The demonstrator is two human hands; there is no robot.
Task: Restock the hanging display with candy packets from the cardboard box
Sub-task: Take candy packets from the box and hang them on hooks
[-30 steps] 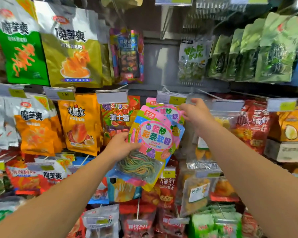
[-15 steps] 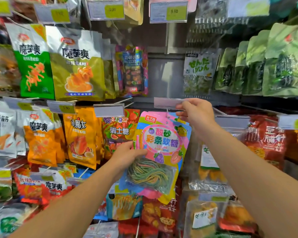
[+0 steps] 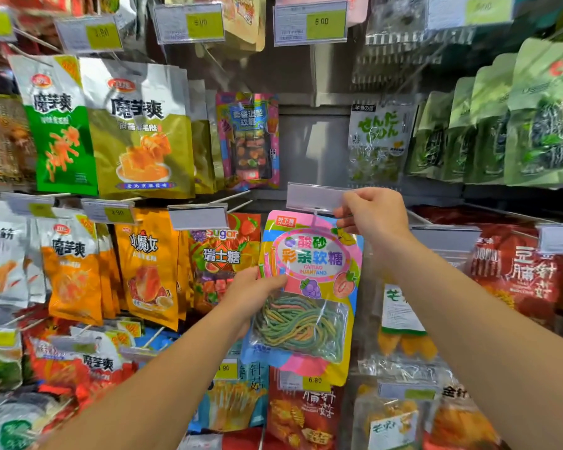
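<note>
Left hand grips candy packet (left edge); right hand pinches price-tag holder.

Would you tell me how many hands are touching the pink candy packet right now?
2. The left hand grips the candy packet by its left edge; the right hand pinches its top right corner by the price-tag holder. More packets may hide behind.

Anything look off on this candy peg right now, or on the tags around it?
Two things: the price tag holder the right hand pinches shows no yellow price label, unlike most others nearby, and so does the holder to its left. The candy packet, gripped by the left hand, looks intact.
</note>
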